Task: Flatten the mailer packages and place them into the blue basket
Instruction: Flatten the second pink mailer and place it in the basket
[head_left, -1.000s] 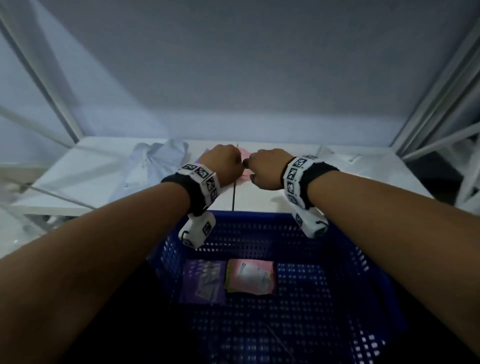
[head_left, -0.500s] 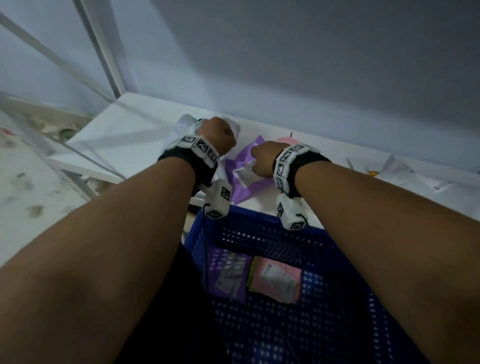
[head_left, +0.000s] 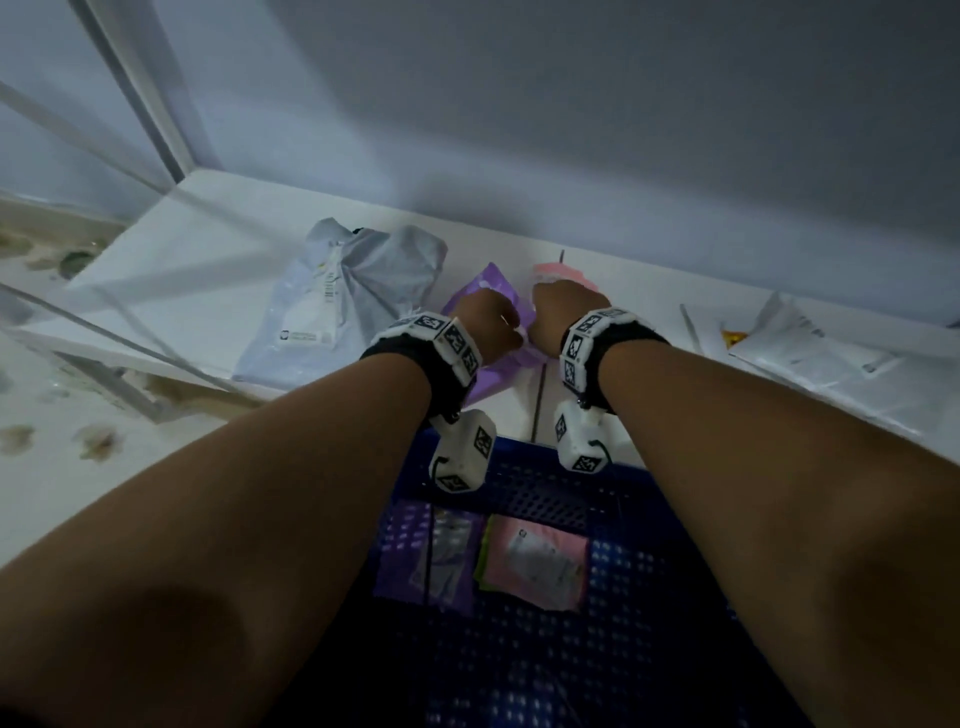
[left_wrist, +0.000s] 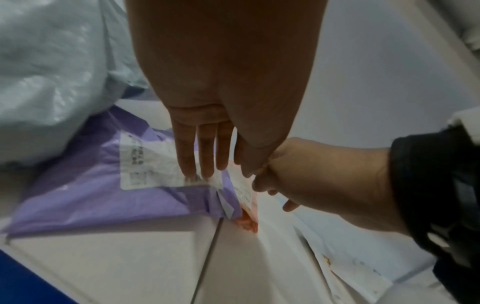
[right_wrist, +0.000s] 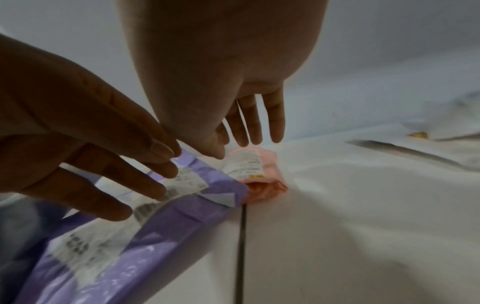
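The white bench (head_left: 171, 291) spans your view, with the blue basket (head_left: 524, 670) below its near edge; a purple and a pink mailer already lie flat inside. On the bench, the grey mailer (head_left: 337, 306) lies left, the purple mailer (left_wrist: 85, 191) just beside it, and the small pink mailer (right_wrist: 259, 164) touches the purple one's right corner. Your left hand (left_wrist: 221, 82) reaches over the purple mailer, fingers (left_wrist: 187, 156) straight, tips on its white label. Your right hand (right_wrist: 221, 72) hovers above the pink mailer, fingers (right_wrist: 275, 123) extended and loose, grasping nothing.
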